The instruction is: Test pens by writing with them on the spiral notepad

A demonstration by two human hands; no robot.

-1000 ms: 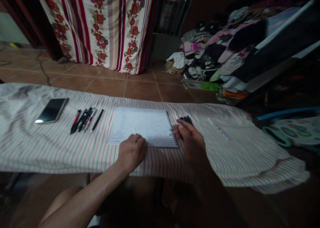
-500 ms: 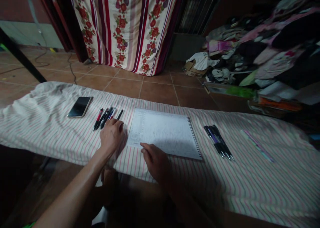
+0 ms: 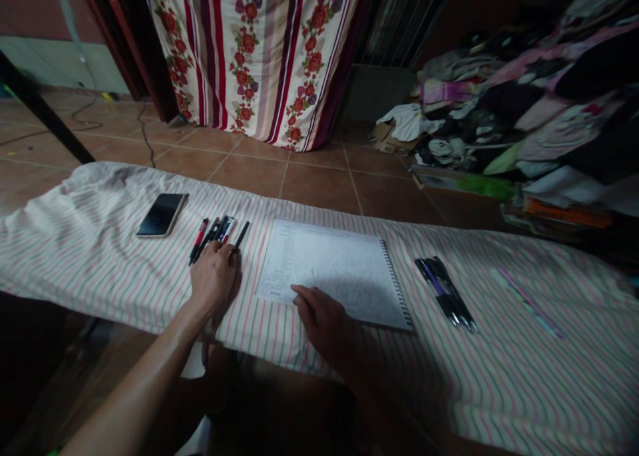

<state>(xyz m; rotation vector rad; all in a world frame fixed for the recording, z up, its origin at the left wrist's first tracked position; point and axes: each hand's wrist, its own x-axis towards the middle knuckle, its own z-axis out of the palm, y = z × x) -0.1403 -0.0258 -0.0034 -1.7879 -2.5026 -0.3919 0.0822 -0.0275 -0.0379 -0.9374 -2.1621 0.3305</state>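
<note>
My left hand (image 3: 214,273) is bent over the near ends of several pens (image 3: 212,233), its fingers closed around them. A black pen (image 3: 242,233) lies at its right side by the thumb, and a red and black pen (image 3: 199,240) is at the left of the row. The fingers partly hide the pens' near ends. My right hand (image 3: 324,319) rests at the near edge of a spiral notebook (image 3: 344,263), index finger stretched onto the page and nothing seen in its grasp. The notebook lies flat, its spiral on the right.
A phone (image 3: 162,214) lies left of the pens on the striped cloth (image 3: 110,269). Several black and purple pens (image 3: 446,293) lie right of the notebook, and a thin pastel-coloured stick (image 3: 530,302) further right. Beyond are a floral curtain (image 3: 274,56) and a heap of clothes (image 3: 539,96).
My left hand has shifted left, closer over the pens. My right hand stays at the notebook's near edge. The whole view has moved slightly.
</note>
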